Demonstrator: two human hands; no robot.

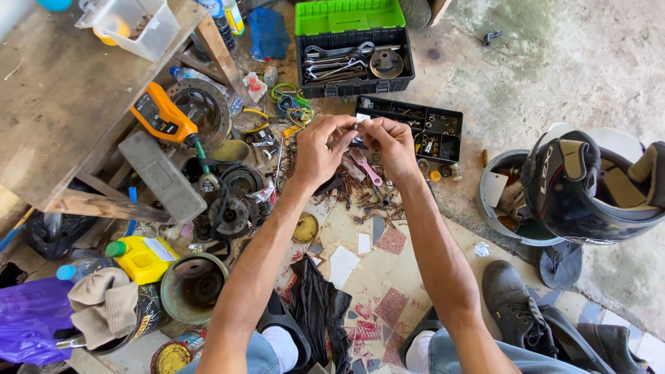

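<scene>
Left hand (320, 147) and right hand (391, 144) meet above the littered floor (554, 62), fingertips pinched together on a tiny pale part (361, 119) before the black compartment tray of small hardware (443, 118); work looks mid-way, the part unplaced.

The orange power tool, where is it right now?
In the head view, the orange power tool lies left of both hands, leaning at the wooden bench's edge, beside the round metal drum.
</scene>
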